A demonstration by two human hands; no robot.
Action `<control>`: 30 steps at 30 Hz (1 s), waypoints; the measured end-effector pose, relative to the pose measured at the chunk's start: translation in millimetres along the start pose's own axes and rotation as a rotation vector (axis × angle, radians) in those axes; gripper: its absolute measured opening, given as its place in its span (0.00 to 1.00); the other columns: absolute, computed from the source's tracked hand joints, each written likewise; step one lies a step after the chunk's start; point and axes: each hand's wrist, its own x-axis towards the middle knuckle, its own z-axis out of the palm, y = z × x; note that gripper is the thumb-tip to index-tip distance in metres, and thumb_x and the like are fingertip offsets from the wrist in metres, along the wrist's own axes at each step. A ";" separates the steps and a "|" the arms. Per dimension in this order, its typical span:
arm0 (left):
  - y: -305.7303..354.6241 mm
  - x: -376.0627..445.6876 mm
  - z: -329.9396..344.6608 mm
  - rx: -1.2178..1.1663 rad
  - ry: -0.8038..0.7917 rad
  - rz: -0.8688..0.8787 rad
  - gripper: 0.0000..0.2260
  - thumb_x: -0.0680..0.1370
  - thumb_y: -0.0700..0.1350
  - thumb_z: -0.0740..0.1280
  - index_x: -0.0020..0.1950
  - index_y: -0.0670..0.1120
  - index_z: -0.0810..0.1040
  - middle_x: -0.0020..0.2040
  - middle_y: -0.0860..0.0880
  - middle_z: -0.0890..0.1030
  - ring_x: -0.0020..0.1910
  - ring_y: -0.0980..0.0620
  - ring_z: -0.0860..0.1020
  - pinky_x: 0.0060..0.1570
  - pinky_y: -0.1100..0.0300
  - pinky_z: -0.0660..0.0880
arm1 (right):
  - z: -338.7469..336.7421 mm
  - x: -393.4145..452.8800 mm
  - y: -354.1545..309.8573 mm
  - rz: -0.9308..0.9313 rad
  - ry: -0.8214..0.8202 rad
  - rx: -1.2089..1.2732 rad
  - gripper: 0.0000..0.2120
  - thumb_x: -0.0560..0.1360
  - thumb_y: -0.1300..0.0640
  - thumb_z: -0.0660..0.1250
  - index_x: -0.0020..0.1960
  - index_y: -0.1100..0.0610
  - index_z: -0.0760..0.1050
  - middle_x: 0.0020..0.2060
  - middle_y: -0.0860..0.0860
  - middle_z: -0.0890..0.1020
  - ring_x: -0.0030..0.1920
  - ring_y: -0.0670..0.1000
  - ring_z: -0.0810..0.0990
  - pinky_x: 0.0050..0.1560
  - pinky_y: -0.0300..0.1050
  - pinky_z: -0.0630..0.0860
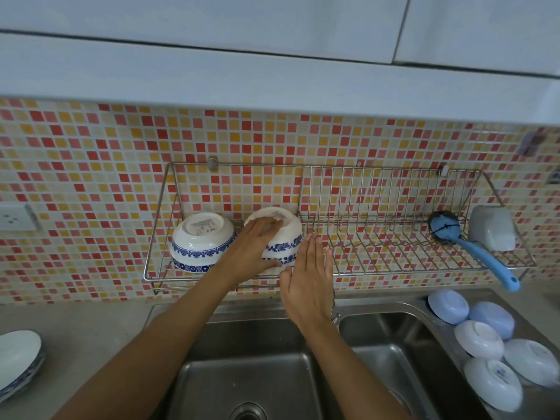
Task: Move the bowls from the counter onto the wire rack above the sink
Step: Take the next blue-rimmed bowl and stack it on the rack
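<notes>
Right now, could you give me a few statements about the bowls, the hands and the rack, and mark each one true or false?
1. Two blue-patterned bowls sit upside down on the wire rack. True: the left bowl and the right bowl both show their bases.
2. The left hand rests on the right bowl. True.
3. The right hand grips a bowl. False: it is open and flat beside the right bowl, holding nothing.
4. The blue brush lies in the sink. False: it lies on the rack's right end, with its handle sticking out over the front.
5. No bowls remain off the rack. False: pale bowls sit right of the sink.
</notes>
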 end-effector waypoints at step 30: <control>-47.8 -124.2 -21.6 0.313 0.082 -0.418 0.34 0.75 0.63 0.30 0.78 0.50 0.45 0.79 0.50 0.47 0.77 0.49 0.42 0.72 0.51 0.34 | -23.7 -9.5 -16.4 -0.149 -0.311 0.041 0.33 0.78 0.43 0.39 0.79 0.57 0.46 0.78 0.52 0.49 0.77 0.49 0.52 0.77 0.49 0.40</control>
